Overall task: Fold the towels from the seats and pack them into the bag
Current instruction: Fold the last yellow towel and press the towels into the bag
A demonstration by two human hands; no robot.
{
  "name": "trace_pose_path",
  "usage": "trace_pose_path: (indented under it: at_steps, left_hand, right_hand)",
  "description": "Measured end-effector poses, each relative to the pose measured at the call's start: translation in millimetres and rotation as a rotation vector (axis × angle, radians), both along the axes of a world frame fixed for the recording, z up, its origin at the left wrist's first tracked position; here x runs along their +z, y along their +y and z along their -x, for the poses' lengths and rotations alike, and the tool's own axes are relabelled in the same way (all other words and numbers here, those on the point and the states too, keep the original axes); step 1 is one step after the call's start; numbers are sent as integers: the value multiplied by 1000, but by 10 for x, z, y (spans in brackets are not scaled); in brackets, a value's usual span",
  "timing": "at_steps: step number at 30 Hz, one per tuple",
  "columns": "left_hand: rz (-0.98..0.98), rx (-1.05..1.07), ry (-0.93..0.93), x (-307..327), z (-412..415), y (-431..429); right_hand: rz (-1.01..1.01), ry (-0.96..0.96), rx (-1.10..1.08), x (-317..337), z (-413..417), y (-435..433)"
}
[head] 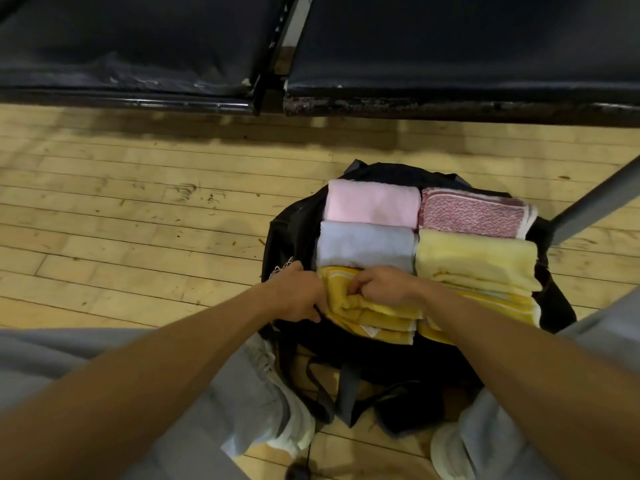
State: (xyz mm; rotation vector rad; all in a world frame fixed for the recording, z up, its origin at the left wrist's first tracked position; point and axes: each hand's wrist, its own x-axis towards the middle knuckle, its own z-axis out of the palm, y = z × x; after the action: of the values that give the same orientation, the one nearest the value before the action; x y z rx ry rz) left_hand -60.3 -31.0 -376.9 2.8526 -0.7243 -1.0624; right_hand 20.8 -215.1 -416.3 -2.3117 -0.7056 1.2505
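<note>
An open black bag (pixel 294 233) lies on the wooden floor between my knees, filled with folded towels. A pink towel (pixel 372 202) and a red patterned towel (pixel 474 214) sit at its far end. A pale blue towel (pixel 365 245) and a light yellow towel (pixel 476 259) lie in the middle. A folded mustard-yellow towel (pixel 374 318) is at the near left. My left hand (pixel 298 294) grips its left edge. My right hand (pixel 379 284) has its fingers curled into its top. Another yellow striped towel (pixel 498 304) lies at the near right.
Two dark padded seats (pixel 450 46) with a black metal frame run across the top of the view, with no towels on them. A grey metal leg (pixel 595 202) slants at the right. My grey-trousered knees and white shoes flank the bag's straps (pixel 346 386).
</note>
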Motion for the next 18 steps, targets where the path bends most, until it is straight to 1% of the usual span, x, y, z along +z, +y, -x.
trace_pose_path:
  at_steps: [1,3,6,8,9,11,12,13,15,16,18]
  left_hand:
    - [89,38,18,6,3,12]
    - [279,192,108,88,5,115]
    - [387,442,125,354,-14,304]
    - [413,560,167,474,-41,311]
    - [352,533,181,507,-58,261]
    - [140,342,138,473,-82,82]
    - [90,282,91,408,-81,-31]
    - [90,262,47,358,-85,-148]
    - [157,255,-15,251,-110,-359]
    - [174,248,-8,218,-131,-448]
    - [183,251,67,154,-182,-557]
  right_hand:
    - [8,15,-8,14,-12,7]
    - [41,51,-9,20,-17,17]
    - [109,63,-6,-28,-29,74]
    - [130,114,-74,-42,-13,94]
    - [120,166,-115,-42,-4,97]
    - [73,274,-209,18,13,90]
    - [46,300,-248,68,15,74]
    - [19,303,-269,122,-2,52]
    - [-19,255,-247,229,-52,-30]
    - [-25,205,-222,289,-81,-93]
    - [-48,117,-213,407,-144,-247]
